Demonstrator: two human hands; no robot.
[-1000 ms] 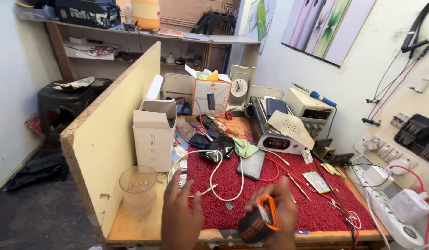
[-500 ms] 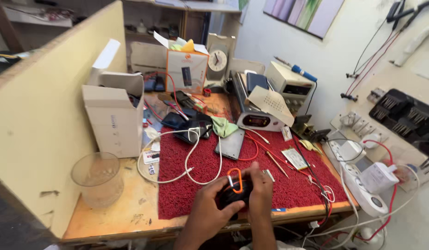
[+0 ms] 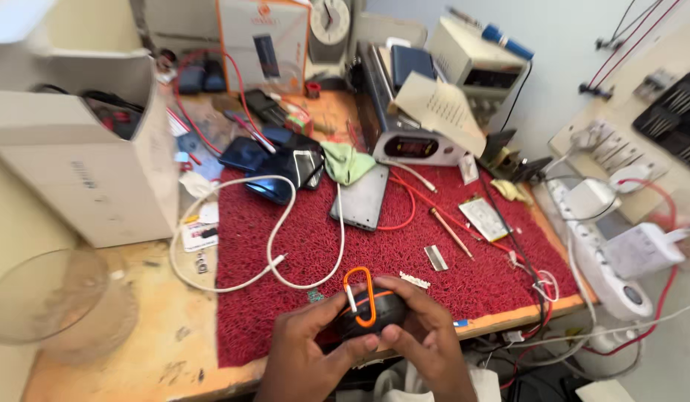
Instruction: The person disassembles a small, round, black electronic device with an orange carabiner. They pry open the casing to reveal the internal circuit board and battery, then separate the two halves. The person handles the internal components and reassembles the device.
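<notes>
**Small black device held in both hands over the mat's near edge**

At far left, a clear glass bowl [image 3: 51,301] and a white carton [image 3: 84,171] stand on the wooden bench [image 3: 159,357]. A white cable [image 3: 270,260] loops across the red mat [image 3: 404,253]. Left hand [image 3: 304,357] and right hand [image 3: 427,342] both close around a round black device [image 3: 371,316] bearing an orange carabiner [image 3: 360,294]. The step appears to be inspection or turning; the next move calls for a firm two-handed grip. Fingers wrap its sides, thumbs beneath. Further right lies a grey tablet [image 3: 360,197].
</notes>
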